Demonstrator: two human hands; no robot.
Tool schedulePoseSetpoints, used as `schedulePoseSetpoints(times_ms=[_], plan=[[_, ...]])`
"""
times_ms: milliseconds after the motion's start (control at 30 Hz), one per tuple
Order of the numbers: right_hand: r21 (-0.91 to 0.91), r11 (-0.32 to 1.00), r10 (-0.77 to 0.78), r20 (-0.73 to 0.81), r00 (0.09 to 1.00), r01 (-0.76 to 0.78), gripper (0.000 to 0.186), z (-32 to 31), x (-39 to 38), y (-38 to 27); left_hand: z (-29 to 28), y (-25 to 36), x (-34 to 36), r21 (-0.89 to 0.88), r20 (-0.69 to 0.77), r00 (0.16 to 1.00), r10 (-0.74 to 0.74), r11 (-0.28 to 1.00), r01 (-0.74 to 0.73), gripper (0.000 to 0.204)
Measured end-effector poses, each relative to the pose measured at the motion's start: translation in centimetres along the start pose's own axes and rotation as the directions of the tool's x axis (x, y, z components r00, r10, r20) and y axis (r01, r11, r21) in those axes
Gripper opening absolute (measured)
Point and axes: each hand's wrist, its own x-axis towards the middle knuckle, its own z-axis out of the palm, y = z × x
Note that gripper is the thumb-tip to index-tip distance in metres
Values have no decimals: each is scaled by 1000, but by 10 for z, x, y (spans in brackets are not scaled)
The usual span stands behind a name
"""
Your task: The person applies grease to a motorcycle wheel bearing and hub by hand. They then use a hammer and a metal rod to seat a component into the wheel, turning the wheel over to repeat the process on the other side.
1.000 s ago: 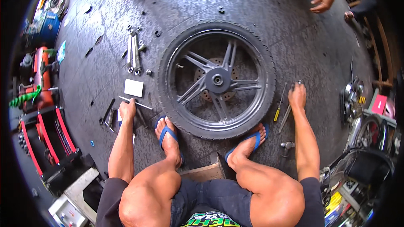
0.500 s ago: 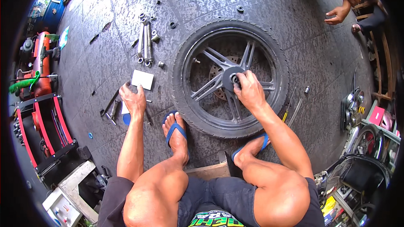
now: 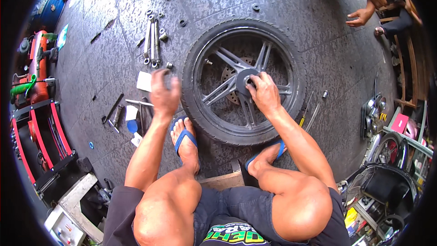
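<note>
A motorcycle wheel (image 3: pixel 214 130) with a black tyre and grey spokes lies flat on the floor before me. At its hub sits a dark round disc (image 3: pixel 242 85). My right hand (image 3: pixel 265 94) is over that disc, fingertips pinched at its middle on a small ring-shaped metal part (image 3: pixel 248 79), mostly hidden by the fingers. My left hand (image 3: pixel 165 94) hovers left of the tyre, slightly blurred, its fingers apart and nothing visible in them. Beside it lies a white card-like piece (image 3: pixel 144 81). A brake disc (image 3: pixel 226 75) shows beneath the spokes.
Several wrenches (image 3: pixel 151 41) lie left of the wheel. A blue lid (image 3: pixel 132 126) and thin tools (image 3: pixel 117 116) are nearer. A yellow-handled screwdriver (image 3: pixel 302 120) lies right of the tyre. Another person's hand (image 3: pixel 361 17) is at far right. A red tool rack (image 3: pixel 40 141) stands left.
My left hand has moved right and up, from beside the white piece toward the tyre. My right hand stays at the hub. The view has shifted slightly.
</note>
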Motion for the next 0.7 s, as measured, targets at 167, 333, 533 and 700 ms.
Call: schedulePoseSetpoints(times_ms=[167, 333, 533, 700], plan=[[173, 972, 212, -327, 921, -162, 48, -15, -77, 50, 68, 81, -10, -193, 401, 826, 397, 917, -348, 34], [-169, 252, 657, -693, 297, -953, 61, -42, -288, 144, 105, 102, -17, -195, 472, 752, 460, 886, -420, 38], [-261, 168, 880, -395, 264, -951, 59, -11, -410, 188, 121, 98, -14, -177, 504, 754, 422, 905, -388, 33], [32, 450, 856, -299, 421, -893, 59, -37, -358, 138, 122, 96, -15, -197, 546, 768, 334, 943, -270, 34]])
